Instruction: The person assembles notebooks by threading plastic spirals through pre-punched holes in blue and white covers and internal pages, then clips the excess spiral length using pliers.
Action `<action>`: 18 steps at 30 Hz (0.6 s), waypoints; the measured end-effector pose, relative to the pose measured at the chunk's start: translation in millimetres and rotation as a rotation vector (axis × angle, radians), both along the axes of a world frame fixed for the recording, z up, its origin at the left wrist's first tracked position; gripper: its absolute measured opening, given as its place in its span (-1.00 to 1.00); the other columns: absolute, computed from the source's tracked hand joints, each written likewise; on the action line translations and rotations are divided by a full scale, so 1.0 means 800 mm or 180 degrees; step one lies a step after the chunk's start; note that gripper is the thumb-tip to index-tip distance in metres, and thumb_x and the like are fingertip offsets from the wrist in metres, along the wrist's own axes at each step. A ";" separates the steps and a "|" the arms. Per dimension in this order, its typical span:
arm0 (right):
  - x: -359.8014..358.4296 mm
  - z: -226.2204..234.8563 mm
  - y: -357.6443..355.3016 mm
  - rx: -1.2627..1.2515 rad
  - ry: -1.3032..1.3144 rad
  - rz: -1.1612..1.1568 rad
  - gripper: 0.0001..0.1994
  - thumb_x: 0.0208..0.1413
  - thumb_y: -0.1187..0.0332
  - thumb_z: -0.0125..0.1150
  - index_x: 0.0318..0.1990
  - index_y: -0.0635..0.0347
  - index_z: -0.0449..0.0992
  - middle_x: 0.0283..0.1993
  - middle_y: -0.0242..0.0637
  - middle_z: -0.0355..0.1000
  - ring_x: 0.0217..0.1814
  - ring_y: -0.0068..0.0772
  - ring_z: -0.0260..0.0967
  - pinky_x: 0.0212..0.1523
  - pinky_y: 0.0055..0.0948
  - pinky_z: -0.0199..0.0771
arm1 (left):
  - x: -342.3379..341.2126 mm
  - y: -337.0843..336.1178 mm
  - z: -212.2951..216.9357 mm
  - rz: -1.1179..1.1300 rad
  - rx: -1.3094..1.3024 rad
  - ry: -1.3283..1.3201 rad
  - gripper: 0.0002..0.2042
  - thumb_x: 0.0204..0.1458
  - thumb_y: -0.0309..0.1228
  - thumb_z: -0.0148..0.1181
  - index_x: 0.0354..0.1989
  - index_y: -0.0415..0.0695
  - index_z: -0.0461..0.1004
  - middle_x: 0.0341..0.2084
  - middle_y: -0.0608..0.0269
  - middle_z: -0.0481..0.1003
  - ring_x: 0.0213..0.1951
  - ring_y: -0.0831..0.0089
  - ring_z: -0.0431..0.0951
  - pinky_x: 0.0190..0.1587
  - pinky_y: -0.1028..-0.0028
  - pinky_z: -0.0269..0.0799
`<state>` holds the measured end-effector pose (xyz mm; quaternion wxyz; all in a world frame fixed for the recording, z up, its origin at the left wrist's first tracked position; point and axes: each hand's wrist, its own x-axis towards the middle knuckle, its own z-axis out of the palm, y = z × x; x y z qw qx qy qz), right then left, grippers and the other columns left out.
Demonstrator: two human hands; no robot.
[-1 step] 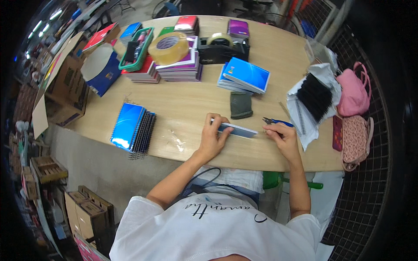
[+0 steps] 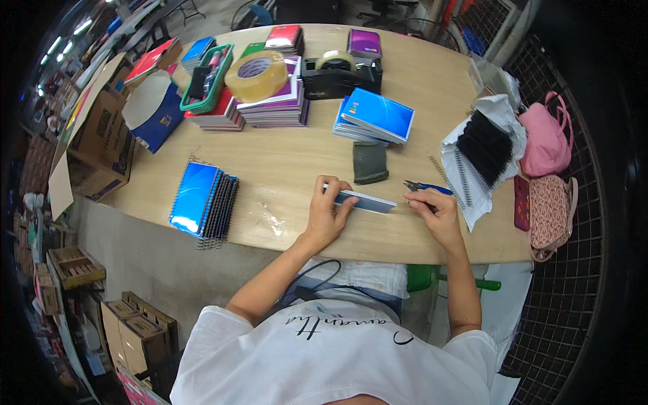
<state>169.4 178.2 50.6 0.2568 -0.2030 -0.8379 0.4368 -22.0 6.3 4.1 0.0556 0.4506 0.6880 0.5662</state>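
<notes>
My left hand grips a small notebook by its left end, thumb on the near side. The notebook stands tilted on its long edge, so mostly its narrow side shows. Just off its right end, my right hand is closed in a pinch; whatever is between the fingertips is too small to tell. Blue-handled cutting pliers lie right behind that hand. Beyond the notebook lies a dark grey-green pad or block. Farther back is a stack of blue notebooks.
Spiral-bound blue notebooks are piled at the table's left edge. Black coils lie on white plastic at right, beside pink bags. A tape dispenser, a large tape roll and a green basket stand at the back.
The whole view has shifted slightly; both hands and the notebook keep their places relative to each other.
</notes>
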 end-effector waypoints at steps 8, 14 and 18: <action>-0.013 0.008 -0.003 0.0036 0.0133 0.0274 -0.85 -0.10 0.53 0.35 -0.30 0.25 0.62 -0.37 -0.25 0.55 -0.33 -0.41 0.40 -0.31 -0.47 0.36 | 0.007 0.010 0.006 -0.0022 -0.0084 0.0040 -0.82 -0.02 -0.53 0.28 -0.26 -0.24 0.41 -0.26 0.12 0.29 -0.26 0.27 0.41 -0.33 0.40 0.40; -0.013 0.007 0.002 0.0011 0.0221 0.0348 -0.84 -0.11 0.54 0.35 -0.30 0.25 0.62 -0.35 -0.25 0.56 -0.32 -0.36 0.41 -0.26 -0.42 0.38 | 0.012 0.010 0.010 0.0040 -0.0091 -0.0024 -0.82 -0.01 -0.52 0.28 -0.27 -0.25 0.41 -0.27 0.12 0.30 -0.28 0.29 0.42 -0.26 0.40 0.37; -0.018 0.009 0.002 0.0267 0.0278 0.0492 -0.81 -0.10 0.53 0.35 -0.26 0.25 0.60 -0.33 -0.23 0.54 -0.29 -0.29 0.42 -0.24 -0.40 0.39 | 0.010 0.011 0.012 0.0054 -0.0101 0.0004 -0.83 -0.01 -0.51 0.28 -0.28 -0.25 0.41 -0.27 0.12 0.30 -0.28 0.29 0.42 -0.27 0.40 0.38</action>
